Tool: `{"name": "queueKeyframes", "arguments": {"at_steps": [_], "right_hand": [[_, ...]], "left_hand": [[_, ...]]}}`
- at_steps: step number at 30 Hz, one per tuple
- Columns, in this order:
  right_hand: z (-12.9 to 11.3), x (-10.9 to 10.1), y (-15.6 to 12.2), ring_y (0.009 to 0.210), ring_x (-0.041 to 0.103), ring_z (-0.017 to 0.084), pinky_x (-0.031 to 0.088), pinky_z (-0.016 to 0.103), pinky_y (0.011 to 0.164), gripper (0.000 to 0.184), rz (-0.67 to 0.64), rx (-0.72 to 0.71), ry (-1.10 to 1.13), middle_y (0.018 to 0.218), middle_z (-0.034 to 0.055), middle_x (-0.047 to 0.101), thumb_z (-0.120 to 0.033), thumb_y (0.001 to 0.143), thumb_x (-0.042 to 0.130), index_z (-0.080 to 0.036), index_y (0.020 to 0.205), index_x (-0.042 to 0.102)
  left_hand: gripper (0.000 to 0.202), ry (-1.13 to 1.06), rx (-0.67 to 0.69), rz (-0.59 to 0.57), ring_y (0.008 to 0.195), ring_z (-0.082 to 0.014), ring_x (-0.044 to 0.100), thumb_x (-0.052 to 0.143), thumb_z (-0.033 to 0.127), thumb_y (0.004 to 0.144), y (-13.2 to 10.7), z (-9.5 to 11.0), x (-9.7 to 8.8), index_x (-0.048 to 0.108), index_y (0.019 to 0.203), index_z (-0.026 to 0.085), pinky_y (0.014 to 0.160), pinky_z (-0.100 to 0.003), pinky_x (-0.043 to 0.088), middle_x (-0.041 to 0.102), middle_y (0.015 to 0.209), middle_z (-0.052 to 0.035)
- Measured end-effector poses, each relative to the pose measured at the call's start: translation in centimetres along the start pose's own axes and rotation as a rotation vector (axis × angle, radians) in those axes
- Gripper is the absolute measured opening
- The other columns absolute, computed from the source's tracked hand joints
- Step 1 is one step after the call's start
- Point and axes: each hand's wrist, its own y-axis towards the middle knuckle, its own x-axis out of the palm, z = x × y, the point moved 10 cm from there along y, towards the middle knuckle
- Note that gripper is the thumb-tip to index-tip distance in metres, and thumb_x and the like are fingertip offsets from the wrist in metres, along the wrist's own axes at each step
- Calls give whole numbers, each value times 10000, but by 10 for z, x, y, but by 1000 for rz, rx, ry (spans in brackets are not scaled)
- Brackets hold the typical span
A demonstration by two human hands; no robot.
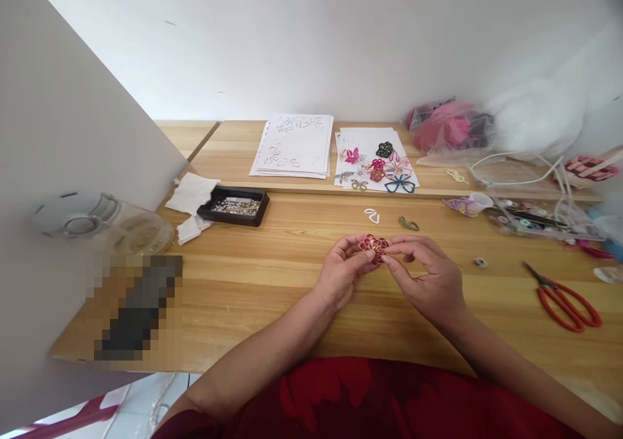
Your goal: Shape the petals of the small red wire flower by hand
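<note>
Both hands meet over the middle of the wooden table. A small dark red quilled paper flower is pinched between them. My left hand holds its left side with thumb and fingers. My right hand grips its right edge with thumb and forefinger. Just beyond the flower lie a white paper loop and a green paper loop, both loose on the table.
A black tray of small beads sits left of centre beside white tissues. Stacked pattern sheets and a sheet with several finished quilled flowers lie at the back. Red-handled scissors lie at right, near a cluttered clear tray. A grey partition stands at left.
</note>
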Motion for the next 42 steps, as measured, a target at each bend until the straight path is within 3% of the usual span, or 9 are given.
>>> {"name": "queueKeyframes", "arguments": {"at_steps": [13, 18, 24, 29, 38, 40, 42], "right_hand": [[-20, -1, 4, 930, 625, 230, 488, 417, 869, 61, 75, -78, -1, 979, 43, 664, -184, 895, 693, -241, 874, 703], [-12, 1, 1, 975, 614, 248, 476, 445, 900, 53, 38, -14, 43, 1024, 49, 650, -210, 905, 682, -258, 896, 700], [9, -8, -3, 1006, 604, 252, 505, 401, 803, 81, 46, 87, 24, 1106, 56, 639, -247, 906, 690, -261, 985, 703], [3, -8, -2, 1038, 598, 253, 468, 453, 945, 107, 37, 1, -7, 1091, 52, 640, -223, 905, 689, -261, 1004, 703], [-10, -1, -2, 1002, 609, 255, 467, 463, 926, 95, 18, -82, -24, 1047, 56, 657, -208, 904, 672, -260, 980, 695], [-3, -2, -2, 1000, 610, 255, 486, 442, 889, 102, 19, -34, -13, 1064, 56, 659, -238, 904, 678, -263, 1001, 698], [16, -2, -3, 948, 623, 242, 517, 402, 799, 143, 13, 114, 53, 1095, 62, 661, -298, 909, 683, -260, 1047, 688]], "left_hand": [[428, 29, 31, 19, 899, -152, 673, 888, 185, 628, -2, 3, -1, 692, 1007, 156, 838, -285, 529, 736, 972, -52], [420, 22, 19, 20, 899, -157, 681, 880, 181, 634, -3, 4, 1, 693, 1008, 150, 840, -287, 532, 739, 973, -58], [372, -2, 34, -20, 966, -192, 693, 845, 163, 660, -2, 3, 3, 689, 998, 151, 897, -342, 543, 745, 1025, -79], [391, 3, 23, -17, 951, -174, 683, 840, 139, 644, -2, 2, 4, 689, 1004, 151, 897, -334, 541, 742, 1022, -66], [401, 21, 12, 0, 922, -160, 670, 843, 143, 636, -3, 2, 2, 690, 1006, 159, 857, -300, 529, 730, 996, -53], [405, 17, 22, -10, 931, -161, 669, 849, 148, 633, -3, 2, 4, 688, 1004, 159, 867, -303, 528, 728, 1005, -55], [411, 20, 33, -8, 943, -166, 668, 857, 155, 628, -3, 3, 4, 687, 1002, 160, 881, -312, 527, 724, 1018, -60]]}}
